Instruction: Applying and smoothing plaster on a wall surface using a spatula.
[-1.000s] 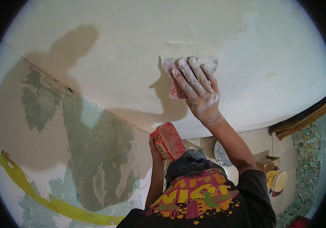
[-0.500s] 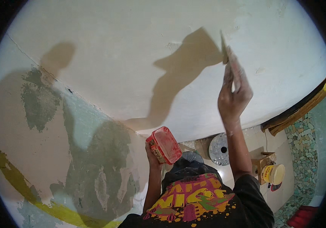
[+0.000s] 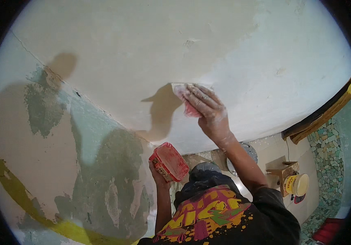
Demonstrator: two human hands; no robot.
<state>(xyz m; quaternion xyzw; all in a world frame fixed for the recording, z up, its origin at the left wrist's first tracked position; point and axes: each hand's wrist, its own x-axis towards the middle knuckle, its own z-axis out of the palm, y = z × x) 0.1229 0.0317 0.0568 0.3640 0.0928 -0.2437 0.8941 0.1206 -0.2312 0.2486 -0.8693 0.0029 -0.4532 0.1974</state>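
Note:
Against the pale wall, my right hand is closed on a red putty scraper smeared with white. Its fingers lie over the scraper, whose straight edge meets the wall. Whitish paste coats the fingers and the back of the hand. Lower down, my left hand grips a red rectangular plastic tub by its side, close to my body. Pale residue covers the tub's inside; how much it holds I cannot tell.
The left wall has grey-green patches and meets the pale wall at a cracked corner. Behind my right arm is a round speckled thing. A yellow bucket stands by a wooden stool at right. Wooden trim edges the wall.
My right hand has swept down and to the left with the scraper, which now lies flatter to the wall. My left hand and the tub have shifted slightly left and down.

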